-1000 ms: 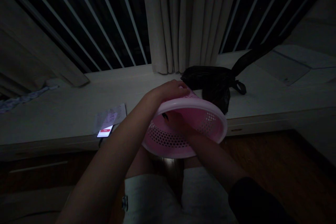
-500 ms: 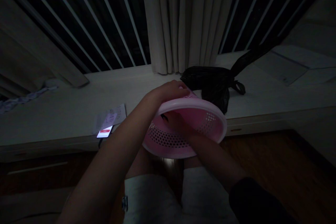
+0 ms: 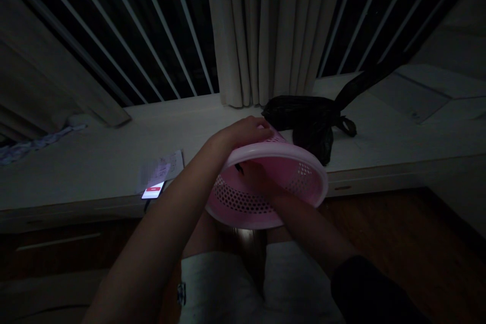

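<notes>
A pink perforated plastic basket is tilted with its mouth toward me, held over my lap. My left hand curls over the far upper side of the basket and grips it. My right hand reaches inside the basket, its fingers closed near a small dark thing I cannot make out. The scene is very dim.
A white window ledge runs across in front of me. On it lie a black plastic bag, a lit phone and a paper sheet. Curtains hang behind. A wooden floor shows at right.
</notes>
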Available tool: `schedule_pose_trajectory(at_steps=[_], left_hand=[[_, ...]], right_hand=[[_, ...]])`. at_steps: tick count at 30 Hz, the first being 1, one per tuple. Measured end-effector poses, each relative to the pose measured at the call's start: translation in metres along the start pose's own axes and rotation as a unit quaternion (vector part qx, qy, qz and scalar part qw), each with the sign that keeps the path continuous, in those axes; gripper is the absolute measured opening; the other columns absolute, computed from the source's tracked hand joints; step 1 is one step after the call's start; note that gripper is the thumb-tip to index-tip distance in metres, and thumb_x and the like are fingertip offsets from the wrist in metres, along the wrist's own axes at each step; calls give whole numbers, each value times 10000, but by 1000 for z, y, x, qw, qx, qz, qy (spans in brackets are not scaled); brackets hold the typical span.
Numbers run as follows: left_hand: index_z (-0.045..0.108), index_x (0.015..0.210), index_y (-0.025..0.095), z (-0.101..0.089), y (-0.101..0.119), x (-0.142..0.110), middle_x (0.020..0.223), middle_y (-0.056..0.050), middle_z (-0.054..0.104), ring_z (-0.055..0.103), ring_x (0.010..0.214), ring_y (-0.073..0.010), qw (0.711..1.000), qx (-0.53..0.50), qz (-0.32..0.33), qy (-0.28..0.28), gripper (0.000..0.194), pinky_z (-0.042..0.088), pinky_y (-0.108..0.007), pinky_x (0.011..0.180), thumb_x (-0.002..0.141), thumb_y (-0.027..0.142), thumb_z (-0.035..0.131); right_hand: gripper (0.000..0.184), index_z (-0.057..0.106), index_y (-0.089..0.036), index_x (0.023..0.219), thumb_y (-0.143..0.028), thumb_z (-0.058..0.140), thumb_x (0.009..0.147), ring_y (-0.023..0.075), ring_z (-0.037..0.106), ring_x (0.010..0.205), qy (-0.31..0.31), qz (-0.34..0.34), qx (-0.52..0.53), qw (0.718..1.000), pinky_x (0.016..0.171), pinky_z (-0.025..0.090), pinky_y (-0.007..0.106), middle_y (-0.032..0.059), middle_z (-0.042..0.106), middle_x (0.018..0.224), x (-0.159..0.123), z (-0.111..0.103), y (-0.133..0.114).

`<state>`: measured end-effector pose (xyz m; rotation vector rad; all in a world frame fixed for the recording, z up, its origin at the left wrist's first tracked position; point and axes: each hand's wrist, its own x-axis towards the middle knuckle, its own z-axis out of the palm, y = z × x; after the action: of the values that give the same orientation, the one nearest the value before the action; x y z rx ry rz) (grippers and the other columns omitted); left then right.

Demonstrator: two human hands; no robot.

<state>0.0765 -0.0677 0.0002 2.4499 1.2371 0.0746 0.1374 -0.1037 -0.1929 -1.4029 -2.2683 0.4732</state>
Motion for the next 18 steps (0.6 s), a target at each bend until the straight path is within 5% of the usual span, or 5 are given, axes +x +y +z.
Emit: schedule_pose_trajectory(at_steps=[7, 18], left_hand=[[593, 1050, 171, -1, 3, 0, 1037, -64, 615, 560, 893, -185, 1000, 11, 23, -6, 417, 423, -263, 763, 762, 390, 385], [569, 1090, 193, 0, -1, -2, 1088, -69, 588, 543, 946, -196, 1000, 4, 0, 1, 453, 413, -271, 796, 764, 454, 390]], right_hand=[[379, 504, -213, 1172, -376, 307, 893, 128, 474, 1034, -1, -25, 1, 1000, 939, 357, 264, 57, 496, 1164, 0, -1, -5], [416, 531, -134, 1117, -388, 281, 901, 153, 477, 1046, -7, 8, -5, 1000, 953, 346, 287, 117, 521, 1104, 1, 1, -1]])
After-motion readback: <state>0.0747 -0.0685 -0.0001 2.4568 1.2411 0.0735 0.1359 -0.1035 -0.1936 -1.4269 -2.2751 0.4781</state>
